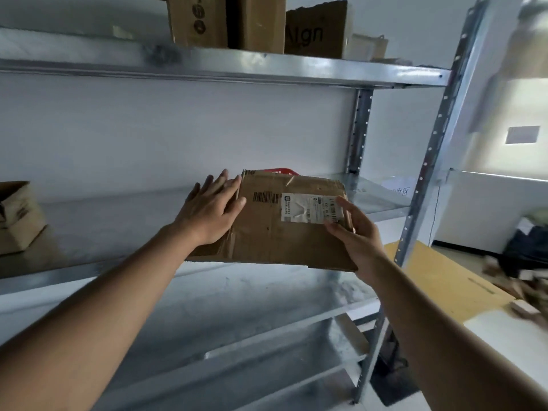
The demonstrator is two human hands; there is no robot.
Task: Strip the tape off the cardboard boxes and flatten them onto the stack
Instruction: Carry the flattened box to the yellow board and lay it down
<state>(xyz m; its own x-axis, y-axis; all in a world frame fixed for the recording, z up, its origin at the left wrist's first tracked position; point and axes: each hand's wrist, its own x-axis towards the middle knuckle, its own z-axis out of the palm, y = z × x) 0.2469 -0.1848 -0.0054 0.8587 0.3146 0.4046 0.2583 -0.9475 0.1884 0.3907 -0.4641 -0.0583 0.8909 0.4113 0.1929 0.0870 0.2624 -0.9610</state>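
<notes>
A flattened brown cardboard box (275, 232) with a white shipping label (308, 207) and a printed barcode lies on the middle metal shelf (118, 221), its near edge jutting past the shelf front. It seems to lie on other flat cardboard, with a bit of red (280, 171) showing behind. My left hand (212, 210) presses flat on its left side, fingers straight. My right hand (354, 229) holds its right edge, thumb on the label corner and fingers curled around the edge.
An open cardboard box (17, 218) stands at the shelf's left end. Upright boxes (255, 23) fill the top shelf. The rack's perforated post (427, 167) rises at right. A yellow-topped table (444, 280) and a cardboard scrap pile (522, 280) lie to the right.
</notes>
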